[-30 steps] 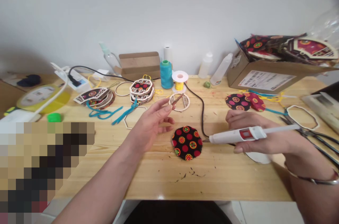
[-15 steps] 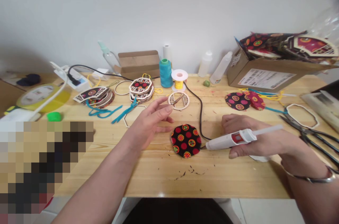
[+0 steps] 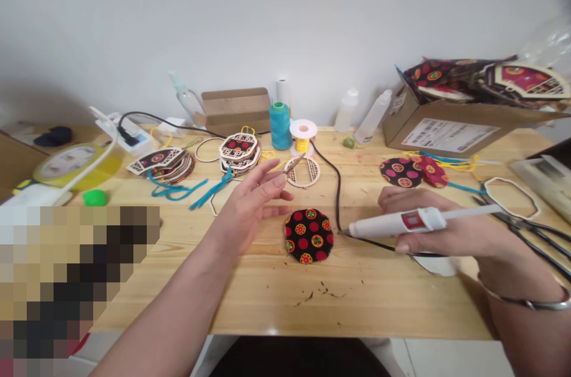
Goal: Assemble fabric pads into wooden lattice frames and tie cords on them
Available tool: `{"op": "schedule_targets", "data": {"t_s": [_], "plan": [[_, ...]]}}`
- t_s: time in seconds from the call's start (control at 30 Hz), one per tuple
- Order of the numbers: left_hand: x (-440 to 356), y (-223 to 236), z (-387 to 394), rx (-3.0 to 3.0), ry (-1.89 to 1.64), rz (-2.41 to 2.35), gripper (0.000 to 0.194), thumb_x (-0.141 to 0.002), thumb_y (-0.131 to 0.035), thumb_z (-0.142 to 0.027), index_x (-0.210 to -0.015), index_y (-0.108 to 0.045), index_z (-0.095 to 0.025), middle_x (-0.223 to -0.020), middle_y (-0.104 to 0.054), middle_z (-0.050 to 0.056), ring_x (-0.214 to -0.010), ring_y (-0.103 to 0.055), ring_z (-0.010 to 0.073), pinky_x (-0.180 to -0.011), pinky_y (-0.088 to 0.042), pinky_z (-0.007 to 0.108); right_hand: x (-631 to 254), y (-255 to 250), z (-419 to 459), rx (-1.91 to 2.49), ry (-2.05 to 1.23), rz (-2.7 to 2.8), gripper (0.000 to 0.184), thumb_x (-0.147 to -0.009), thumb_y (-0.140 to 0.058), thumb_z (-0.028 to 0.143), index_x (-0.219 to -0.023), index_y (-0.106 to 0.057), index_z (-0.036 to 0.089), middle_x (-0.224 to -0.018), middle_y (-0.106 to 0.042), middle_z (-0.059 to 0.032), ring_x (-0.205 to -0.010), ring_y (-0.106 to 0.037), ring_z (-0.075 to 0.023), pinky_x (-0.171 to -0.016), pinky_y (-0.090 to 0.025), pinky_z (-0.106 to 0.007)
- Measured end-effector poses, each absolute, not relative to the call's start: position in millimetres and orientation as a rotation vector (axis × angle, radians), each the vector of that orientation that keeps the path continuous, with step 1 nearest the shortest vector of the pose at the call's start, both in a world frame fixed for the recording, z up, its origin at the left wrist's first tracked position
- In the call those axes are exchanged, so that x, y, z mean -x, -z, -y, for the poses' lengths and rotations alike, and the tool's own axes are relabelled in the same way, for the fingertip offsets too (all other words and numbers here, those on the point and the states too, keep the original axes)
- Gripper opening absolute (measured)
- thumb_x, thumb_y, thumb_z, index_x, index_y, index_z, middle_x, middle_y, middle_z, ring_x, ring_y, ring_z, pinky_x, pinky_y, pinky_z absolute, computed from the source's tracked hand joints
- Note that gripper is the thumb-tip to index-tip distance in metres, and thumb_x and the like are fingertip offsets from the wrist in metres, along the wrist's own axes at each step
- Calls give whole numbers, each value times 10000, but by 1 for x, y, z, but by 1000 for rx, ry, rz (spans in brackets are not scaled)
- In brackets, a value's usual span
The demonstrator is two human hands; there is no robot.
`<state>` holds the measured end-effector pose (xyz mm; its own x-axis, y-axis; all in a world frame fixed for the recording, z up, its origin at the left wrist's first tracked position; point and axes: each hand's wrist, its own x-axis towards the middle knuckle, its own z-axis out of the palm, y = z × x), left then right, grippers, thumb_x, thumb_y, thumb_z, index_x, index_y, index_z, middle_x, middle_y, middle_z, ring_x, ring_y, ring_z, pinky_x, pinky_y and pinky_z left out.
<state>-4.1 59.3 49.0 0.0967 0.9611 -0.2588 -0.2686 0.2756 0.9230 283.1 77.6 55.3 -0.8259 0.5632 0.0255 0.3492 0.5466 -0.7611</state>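
My right hand (image 3: 428, 228) is wrapped round a white hot glue gun (image 3: 392, 223), with a glue stick poking out behind. The nozzle points left, a small gap from a rounded black fabric piece (image 3: 309, 235) with red dots and flower motifs lying flat on the table. Beyond that fabric, my left hand (image 3: 256, 201) pinches a slim pointed tool, seemingly tweezers (image 3: 295, 165), between thumb and forefinger; its other fingers are spread. The tool's tip is over a round wooden lattice frame (image 3: 316, 172). Part of a white piece (image 3: 439, 265) shows under my right wrist.
Stacked lattice pieces (image 3: 241, 148), a teal thread cone (image 3: 281, 127) and a yellow thread spool (image 3: 303, 142) stand behind. Right are pliers-like cutters (image 3: 520, 225) and a full cardboard box (image 3: 464, 121). The black cord (image 3: 338, 192) runs past the fabric.
My right hand has drawn the glue gun slightly up and right, so its nozzle has left the fabric's edge. The tweezers have shifted a little left in my left hand.
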Motion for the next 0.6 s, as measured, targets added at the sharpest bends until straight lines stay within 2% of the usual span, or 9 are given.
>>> {"op": "schedule_targets", "data": {"t_s": [0.17, 0.33, 0.6], "plan": [[4, -55, -58, -781, -988, -1022, 527, -692, -699, -393, -1176, -550, -248, -1281, -496, 97, -873, -578, 229, -738, -507, 451, -273, -50, -77, 962, -844, 2379, 391, -820, -596, 464, -595, -420, 196, -617, -427, 24, -588, -395, -125, -614, -343, -311], [4, -55, -58, -761, -970, -1013, 531, -660, -715, -386, -1150, -561, -252, -1225, -519, 96, -865, -582, 240, -706, -513, 451, -259, -40, -74, 942, -728, 2376, 406, -789, -647, 442, -586, -397, 194, -592, -400, 35, -582, -377, -118, -591, -316, -297], [6, -54, -57, -790, -991, -1086, 498, -670, -719, -384, -1132, -579, -266, -1197, -533, 84, -861, -580, 228, -699, -511, 419, -268, -41, -82, 902, -510, 2496, 391, -811, -611, 458, -574, -454, 189, -573, -432, 18, -595, -409, -132, -624, -339, -308]]}}
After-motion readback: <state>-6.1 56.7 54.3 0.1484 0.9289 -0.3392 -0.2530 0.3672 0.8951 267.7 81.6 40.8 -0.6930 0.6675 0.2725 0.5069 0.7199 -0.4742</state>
